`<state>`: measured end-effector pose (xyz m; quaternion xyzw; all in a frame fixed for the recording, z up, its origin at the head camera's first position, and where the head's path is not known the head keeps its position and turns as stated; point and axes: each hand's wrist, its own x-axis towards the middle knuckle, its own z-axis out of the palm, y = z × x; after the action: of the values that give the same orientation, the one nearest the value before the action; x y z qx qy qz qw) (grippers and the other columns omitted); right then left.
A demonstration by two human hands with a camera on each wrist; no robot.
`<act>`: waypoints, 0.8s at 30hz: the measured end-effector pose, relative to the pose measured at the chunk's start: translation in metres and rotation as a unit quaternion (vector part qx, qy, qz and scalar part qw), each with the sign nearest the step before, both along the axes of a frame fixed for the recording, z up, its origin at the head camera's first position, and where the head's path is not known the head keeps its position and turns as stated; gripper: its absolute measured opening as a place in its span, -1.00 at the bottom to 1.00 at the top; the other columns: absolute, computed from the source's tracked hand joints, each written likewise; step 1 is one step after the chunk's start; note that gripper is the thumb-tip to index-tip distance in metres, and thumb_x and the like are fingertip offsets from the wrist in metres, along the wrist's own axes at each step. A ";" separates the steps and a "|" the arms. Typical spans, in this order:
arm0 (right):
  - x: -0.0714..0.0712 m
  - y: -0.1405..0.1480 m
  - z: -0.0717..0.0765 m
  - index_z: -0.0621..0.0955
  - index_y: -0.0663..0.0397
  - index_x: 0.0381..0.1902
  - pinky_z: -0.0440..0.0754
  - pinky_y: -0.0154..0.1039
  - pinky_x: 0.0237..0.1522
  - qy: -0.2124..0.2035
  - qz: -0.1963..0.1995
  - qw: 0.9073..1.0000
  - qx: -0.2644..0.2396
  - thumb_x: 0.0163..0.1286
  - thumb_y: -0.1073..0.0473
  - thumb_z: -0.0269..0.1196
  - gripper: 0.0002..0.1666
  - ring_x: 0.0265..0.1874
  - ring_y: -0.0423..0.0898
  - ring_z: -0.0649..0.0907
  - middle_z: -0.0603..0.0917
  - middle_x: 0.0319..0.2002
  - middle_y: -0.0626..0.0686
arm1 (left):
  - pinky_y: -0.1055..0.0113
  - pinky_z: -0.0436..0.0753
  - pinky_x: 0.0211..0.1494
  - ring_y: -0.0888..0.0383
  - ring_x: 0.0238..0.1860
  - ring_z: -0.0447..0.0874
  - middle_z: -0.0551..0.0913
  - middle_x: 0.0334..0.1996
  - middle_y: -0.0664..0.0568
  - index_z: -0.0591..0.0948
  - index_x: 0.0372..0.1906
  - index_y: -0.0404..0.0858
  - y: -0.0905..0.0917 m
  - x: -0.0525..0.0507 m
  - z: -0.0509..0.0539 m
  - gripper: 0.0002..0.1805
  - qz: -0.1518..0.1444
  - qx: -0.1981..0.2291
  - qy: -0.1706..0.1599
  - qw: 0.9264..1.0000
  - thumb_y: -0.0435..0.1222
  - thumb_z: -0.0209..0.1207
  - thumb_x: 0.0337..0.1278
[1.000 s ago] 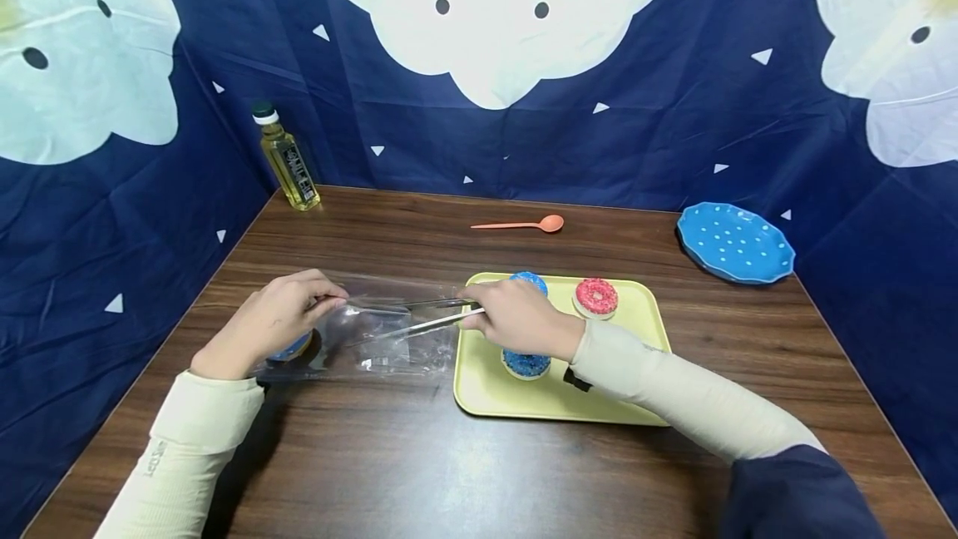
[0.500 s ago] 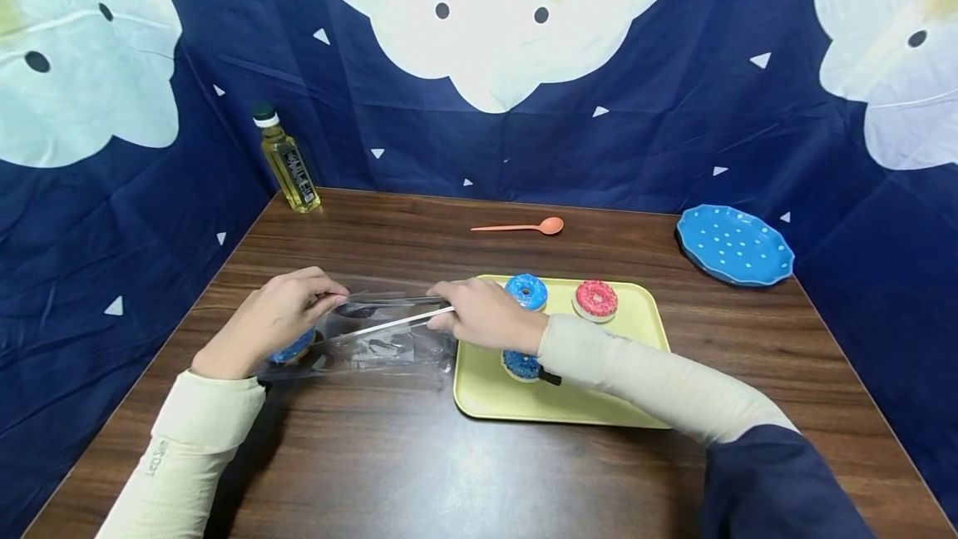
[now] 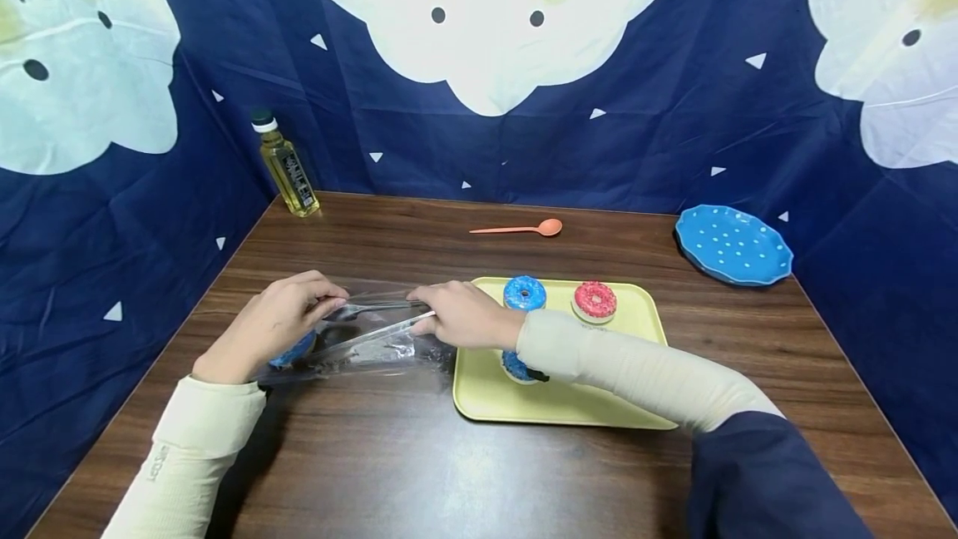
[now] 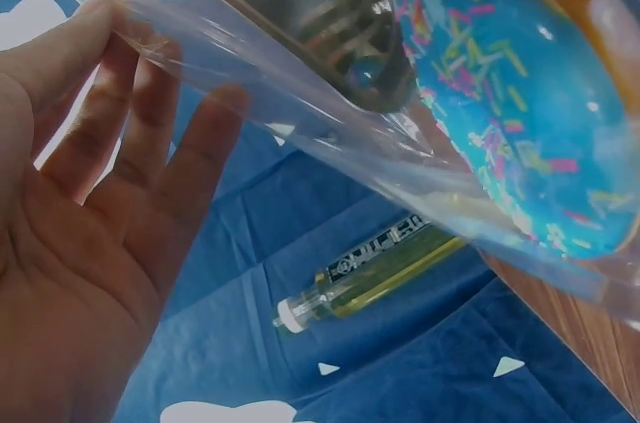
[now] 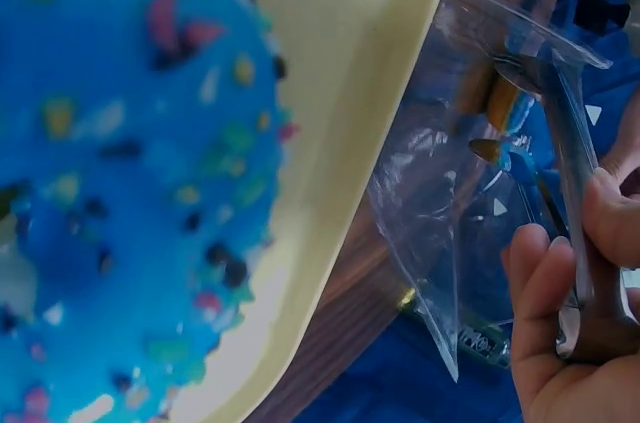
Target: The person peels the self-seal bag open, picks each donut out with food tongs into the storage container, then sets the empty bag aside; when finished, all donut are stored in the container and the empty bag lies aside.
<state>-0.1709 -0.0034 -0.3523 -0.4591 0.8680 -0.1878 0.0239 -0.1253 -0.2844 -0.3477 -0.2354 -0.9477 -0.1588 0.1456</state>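
My left hand pinches the edge of a clear plastic bag between thumb and fingertips. A blue-iced doughnut with sprinkles shows through the film at the bag's far left end. My right hand grips metal tongs, whose arms reach leftward into the bag's mouth. The tongs' ends lie close to that doughnut; whether they touch it I cannot tell. Under my right forearm is a yellow tray bearing a light blue doughnut, a pink-red one and a darker blue one, partly covered.
An oil bottle stands at the back left corner of the wooden table. Along the back lies an orange spoon. A blue dotted plate sits at the back right. Dark blue printed cloth encloses the table.
My right hand has slid left with the tongs, taking them deeper into the bag and uncovering the light blue doughnut on the tray. The left hand keeps its place.
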 end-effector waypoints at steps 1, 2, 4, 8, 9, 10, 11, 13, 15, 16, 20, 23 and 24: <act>0.000 -0.001 -0.001 0.58 0.12 0.25 0.66 -0.16 -0.10 0.003 0.000 1.000 0.002 0.43 -0.04 0.31 -0.45 -0.09 -0.08 0.73 0.72 0.06 0.05 | 0.09 0.64 -0.30 0.16 -0.34 0.68 0.70 -0.29 0.09 0.77 -0.22 -0.20 0.000 0.000 -0.001 -0.94 -0.004 0.002 0.002 1.000 -0.34 0.33 0.25; 0.001 -0.002 -0.002 0.58 0.12 0.25 0.66 -0.15 -0.10 0.005 0.001 1.000 0.002 0.43 -0.04 0.31 -0.46 -0.09 -0.07 0.73 0.72 0.06 0.05 | 0.08 0.64 -0.29 0.15 -0.33 0.68 0.70 -0.29 0.09 0.77 -0.22 -0.20 0.000 0.000 -0.002 -0.94 -0.010 0.005 0.006 1.000 -0.35 0.34 0.24; 0.002 -0.004 -0.004 0.59 0.13 0.23 0.66 -0.14 -0.10 0.011 0.001 1.000 0.001 0.43 -0.03 0.30 -0.47 -0.08 -0.06 0.74 0.72 0.06 0.05 | 0.08 0.64 -0.28 0.14 -0.33 0.69 0.70 -0.30 0.09 0.77 -0.23 -0.20 0.000 -0.001 -0.003 -0.94 -0.019 0.009 0.013 1.000 -0.36 0.35 0.22; 0.002 -0.005 -0.005 0.59 0.14 0.22 0.67 -0.13 -0.11 0.019 0.001 1.000 -0.008 0.43 0.00 0.31 -0.50 -0.10 -0.05 0.74 0.72 0.06 0.05 | 0.06 0.64 -0.26 0.12 -0.33 0.69 0.70 -0.30 0.08 0.77 -0.23 -0.21 -0.001 -0.001 -0.004 -0.93 -0.026 0.009 0.017 0.999 -0.38 0.36 0.20; 0.002 -0.004 -0.006 0.59 0.14 0.22 0.67 -0.14 -0.11 0.018 0.001 1.000 -0.011 0.44 0.01 0.31 -0.50 -0.11 -0.06 0.74 0.72 0.05 0.04 | 0.07 0.64 -0.27 0.13 -0.33 0.69 0.71 -0.30 0.08 0.77 -0.23 -0.21 -0.002 -0.001 -0.005 -0.93 -0.025 0.007 0.016 1.000 -0.38 0.36 0.21; 0.002 -0.004 -0.006 0.59 0.14 0.22 0.66 -0.14 -0.11 0.018 0.001 1.000 -0.012 0.44 0.01 0.31 -0.50 -0.11 -0.07 0.74 0.72 0.05 0.04 | 0.08 0.64 -0.27 0.14 -0.33 0.68 0.71 -0.30 0.08 0.77 -0.23 -0.21 -0.002 -0.001 -0.005 -0.93 -0.024 0.005 0.013 1.000 -0.37 0.35 0.21; 0.002 -0.004 -0.006 0.59 0.14 0.22 0.66 -0.14 -0.13 0.018 0.000 1.000 -0.013 0.44 0.01 0.31 -0.50 -0.13 -0.07 0.74 0.72 0.04 0.04 | 0.09 0.64 -0.28 0.15 -0.34 0.67 0.71 -0.30 0.07 0.77 -0.22 -0.22 -0.002 -0.001 -0.005 -0.93 -0.024 0.003 0.009 1.000 -0.38 0.35 0.22; 0.001 -0.002 -0.006 0.59 0.14 0.23 0.66 -0.15 -0.16 0.017 0.000 1.000 -0.014 0.44 0.00 0.31 -0.49 -0.18 -0.10 0.74 0.73 0.02 0.04 | 0.12 0.63 -0.30 0.17 -0.36 0.65 0.71 -0.29 0.07 0.77 -0.21 -0.22 -0.003 -0.001 -0.006 -0.92 -0.024 0.000 0.003 1.000 -0.38 0.34 0.23; 0.000 0.000 -0.006 0.59 0.14 0.23 0.66 -0.16 -0.18 0.018 -0.001 1.000 -0.014 0.44 -0.02 0.30 -0.48 -0.22 -0.12 0.74 0.74 0.01 0.04 | 0.13 0.62 -0.30 0.19 -0.35 0.63 0.71 -0.29 0.07 0.77 -0.20 -0.22 -0.003 -0.001 -0.006 -0.92 -0.027 -0.002 -0.002 1.000 -0.38 0.33 0.23; 0.000 0.001 -0.006 0.59 0.13 0.23 0.67 -0.17 -0.19 0.021 -0.002 1.000 -0.013 0.43 -0.03 0.31 -0.48 -0.22 -0.12 0.74 0.74 0.01 0.05 | 0.14 0.62 -0.30 0.19 -0.35 0.63 0.71 -0.29 0.07 0.77 -0.20 -0.22 -0.004 -0.001 -0.006 -0.91 -0.029 -0.002 -0.002 1.000 -0.39 0.33 0.23; -0.001 0.006 -0.004 0.59 0.15 0.22 0.66 -0.17 -0.21 0.017 -0.003 1.000 -0.018 0.43 -0.02 0.31 -0.48 -0.25 -0.13 0.73 0.74 -0.01 0.06 | 0.13 0.62 -0.29 0.20 -0.33 0.64 0.71 -0.28 0.10 0.77 -0.19 -0.20 -0.004 -0.001 -0.006 -0.91 -0.034 -0.004 0.000 0.999 -0.39 0.33 0.24; -0.001 0.011 -0.002 0.60 0.19 0.21 0.66 -0.16 -0.23 0.011 -0.003 1.000 -0.026 0.42 0.00 0.32 -0.48 -0.30 -0.13 0.72 0.74 -0.01 0.09 | 0.11 0.63 -0.27 0.19 -0.32 0.65 0.71 -0.28 0.10 0.77 -0.18 -0.19 -0.004 -0.001 -0.006 -0.90 -0.033 -0.006 -0.007 0.999 -0.37 0.33 0.25; -0.002 0.013 -0.002 0.60 0.20 0.21 0.67 -0.16 -0.23 0.008 -0.004 1.000 -0.029 0.42 0.02 0.32 -0.49 -0.32 -0.13 0.71 0.74 -0.01 0.10 | 0.10 0.64 -0.25 0.17 -0.30 0.66 0.71 -0.27 0.10 0.77 -0.17 -0.19 -0.004 -0.001 -0.006 -0.90 -0.031 -0.007 -0.011 0.999 -0.37 0.32 0.26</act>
<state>-0.1725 0.0098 -0.3540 -0.4577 0.8641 -0.2095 0.0030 -0.1259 -0.2881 -0.3532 -0.2643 -0.9425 -0.1595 0.1282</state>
